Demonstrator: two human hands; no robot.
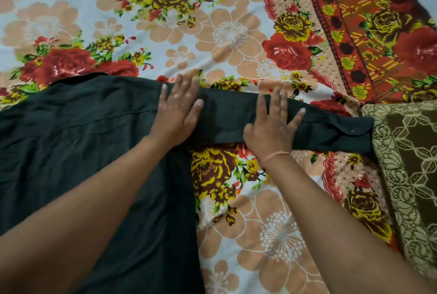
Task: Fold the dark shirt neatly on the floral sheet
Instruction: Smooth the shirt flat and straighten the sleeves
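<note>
Fingers [261, 108] straight, spread, no grip: L hand [177, 116], R hand [272, 134] press dark shirt [71, 133] sleeve [227, 116] on floral sheet [236, 33].

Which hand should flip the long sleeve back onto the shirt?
Probably the right hand: it rests flat on the sleeve, nearer the cuff. The left hand presses near the shoulder, so it can anchor the fold.
</note>
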